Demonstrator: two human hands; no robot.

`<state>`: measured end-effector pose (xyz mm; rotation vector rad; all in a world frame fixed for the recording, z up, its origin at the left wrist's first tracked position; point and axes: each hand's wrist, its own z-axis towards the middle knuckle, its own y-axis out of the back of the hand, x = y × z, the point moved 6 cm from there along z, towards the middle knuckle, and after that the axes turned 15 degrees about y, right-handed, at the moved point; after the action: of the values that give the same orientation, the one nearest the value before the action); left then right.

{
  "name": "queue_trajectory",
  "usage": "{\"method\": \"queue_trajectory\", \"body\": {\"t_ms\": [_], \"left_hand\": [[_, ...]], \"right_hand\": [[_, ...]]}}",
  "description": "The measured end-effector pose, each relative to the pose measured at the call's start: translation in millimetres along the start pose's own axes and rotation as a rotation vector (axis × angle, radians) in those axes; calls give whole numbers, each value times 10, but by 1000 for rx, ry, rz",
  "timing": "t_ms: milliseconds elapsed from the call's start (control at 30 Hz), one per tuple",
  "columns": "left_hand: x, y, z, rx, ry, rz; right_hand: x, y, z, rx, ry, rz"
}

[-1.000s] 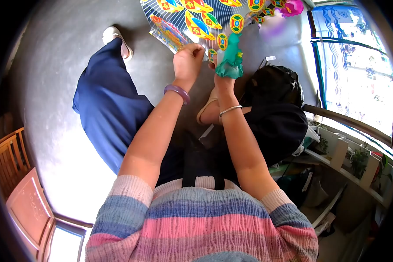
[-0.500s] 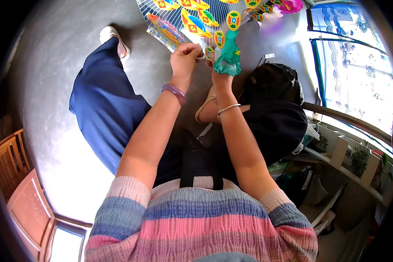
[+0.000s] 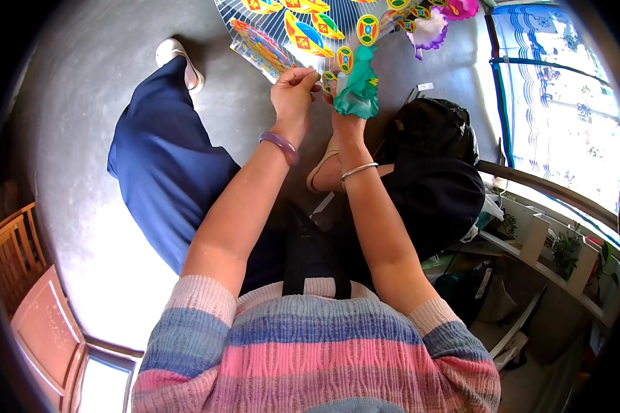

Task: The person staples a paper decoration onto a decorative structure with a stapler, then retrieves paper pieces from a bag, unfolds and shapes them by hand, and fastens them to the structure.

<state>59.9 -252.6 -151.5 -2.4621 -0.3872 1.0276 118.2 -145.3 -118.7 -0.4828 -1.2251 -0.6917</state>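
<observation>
A fan-shaped decoration (image 3: 255,22) of pale spokes, with bright printed paper pieces on it, reaches in from the top edge. My left hand (image 3: 293,95) is closed in a pinch at its lower edge; whatever lies between thumb and finger is too small to make out. Beside it, my right hand (image 3: 348,124) grips the decoration's near end, its fingers mostly hidden behind a green ruffled flower (image 3: 358,93). Oval red, yellow and green stickers (image 3: 345,60) run up the rim from there. A white and purple flower (image 3: 428,33) and a magenta flower (image 3: 459,8) sit farther along.
A black plastic bag (image 3: 434,131) stands on the grey floor (image 3: 83,138) right of my hands. A planter shelf (image 3: 534,244) with plants runs below the curtained window (image 3: 561,103). Wooden furniture (image 3: 45,323) is at lower left.
Both hands stay close together, with only a slight shift left. The white and purple flower, blurred before, now shows sharply and hangs a little lower.
</observation>
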Motion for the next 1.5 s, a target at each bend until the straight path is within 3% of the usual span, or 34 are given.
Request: {"method": "queue_trajectory", "body": {"t_ms": [300, 400, 600, 1200, 1300, 1400, 1500], "left_hand": [[15, -13, 2, -10, -27, -9], [20, -17, -12, -22, -56, 0], [56, -31, -10, -17, -79, -69], [99, -45, -27, 28, -90, -101], [111, -42, -31, 38, -88, -92], [132, -32, -16, 36, -73, -69], [133, -36, -32, 31, -22, -47]], "right_hand": [[16, 10, 10, 41, 103, -142], [19, 8, -13, 2, 25, -57], [-68, 8, 0, 46, 150, -178], [-47, -37, -50, 55, -8, -5], [-205, 10, -104, -2, -130, 276], [-208, 15, -94, -30, -259, 378], [-677, 42, -52, 21, -436, 428]]}}
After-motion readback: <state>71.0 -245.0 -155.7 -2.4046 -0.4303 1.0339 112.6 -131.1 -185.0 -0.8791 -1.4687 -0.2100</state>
